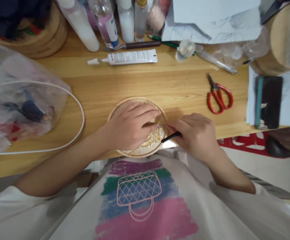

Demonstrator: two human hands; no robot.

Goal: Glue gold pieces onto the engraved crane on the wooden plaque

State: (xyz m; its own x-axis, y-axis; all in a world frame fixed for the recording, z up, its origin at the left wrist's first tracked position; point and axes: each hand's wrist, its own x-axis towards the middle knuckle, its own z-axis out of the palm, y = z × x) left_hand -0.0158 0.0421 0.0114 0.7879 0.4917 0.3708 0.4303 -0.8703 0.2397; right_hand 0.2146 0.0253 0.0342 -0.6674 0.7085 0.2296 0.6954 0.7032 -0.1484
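A round pale wooden disc (113,112) with fine grooved lines lies at the table's front edge, and gold wire-like work (152,138) covers part of its face. My left hand (131,126) rests over the disc, fingers stretched out and slightly apart, hiding much of it. At the disc's right rim, my right hand (194,133) is closed around a slim black tool (171,136) whose end points toward the gold work. The right thumb and forefinger are pinched together by the rim; whether they grip a gold strand is too small to tell.
Red-handled scissors (219,95) lie to the right, near a phone (269,101) on papers. A white tube (135,57) and several bottles (107,25) are at the back. A white cable (82,116) loops beside a plastic bag (27,96) on the left.
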